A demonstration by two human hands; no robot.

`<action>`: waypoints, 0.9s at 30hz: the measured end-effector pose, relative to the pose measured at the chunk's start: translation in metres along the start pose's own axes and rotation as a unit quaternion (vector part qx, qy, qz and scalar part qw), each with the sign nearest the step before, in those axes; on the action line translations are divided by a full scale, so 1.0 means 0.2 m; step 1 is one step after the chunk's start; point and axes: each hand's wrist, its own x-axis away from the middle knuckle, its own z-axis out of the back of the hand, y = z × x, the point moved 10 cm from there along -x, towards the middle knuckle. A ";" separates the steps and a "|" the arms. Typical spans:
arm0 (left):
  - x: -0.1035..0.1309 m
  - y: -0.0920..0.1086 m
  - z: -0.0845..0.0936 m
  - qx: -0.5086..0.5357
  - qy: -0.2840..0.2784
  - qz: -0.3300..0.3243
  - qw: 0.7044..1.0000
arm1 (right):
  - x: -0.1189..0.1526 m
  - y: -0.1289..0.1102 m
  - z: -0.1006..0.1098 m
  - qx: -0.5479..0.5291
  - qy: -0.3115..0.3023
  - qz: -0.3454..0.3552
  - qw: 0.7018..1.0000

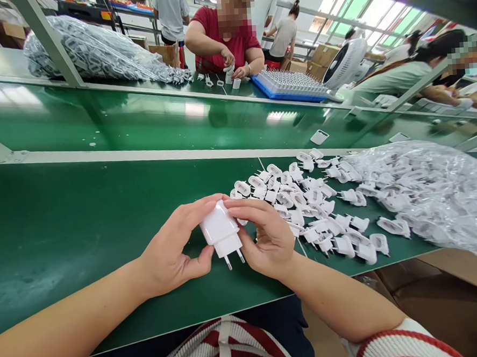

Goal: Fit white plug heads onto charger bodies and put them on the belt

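Between my two hands is a white two-pin plug charger (220, 226), tilted, its metal pins pointing down toward me. My left hand (181, 241) grips its left side, fingers along the top edge and thumb near the lower corner. On the opposite side, my right hand (266, 233) closes its fingers on the upper right edge. Just beyond my right hand lies a loose heap of white plug parts (300, 196) on the green tabletop (83, 225).
A clear plastic bag of white parts (437, 188) sits at the right, above a cardboard box (439, 290). A pale rail (140, 155) crosses behind the tabletop. Across the bench, a person in red (226, 44) handles white parts beside a blue tray (289, 86). A bulky bag (105, 49) lies far left.
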 end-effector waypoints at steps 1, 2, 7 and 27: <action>0.00 0.00 0.00 -0.009 0.002 -0.002 1.000 | -0.01 0.02 -0.01 -0.031 -0.016 -0.028 0.999; 0.00 0.00 0.01 -0.020 0.004 -0.005 1.000 | -0.01 0.05 -0.01 -0.074 -0.033 -0.066 0.995; 0.00 0.05 0.01 -0.055 0.002 -0.035 0.998 | 0.03 0.17 -0.12 -0.305 -0.099 -0.231 0.919; 0.03 -0.02 -0.04 0.022 -0.049 0.038 0.998 | 0.07 0.29 -0.16 -0.374 -0.035 -0.347 0.860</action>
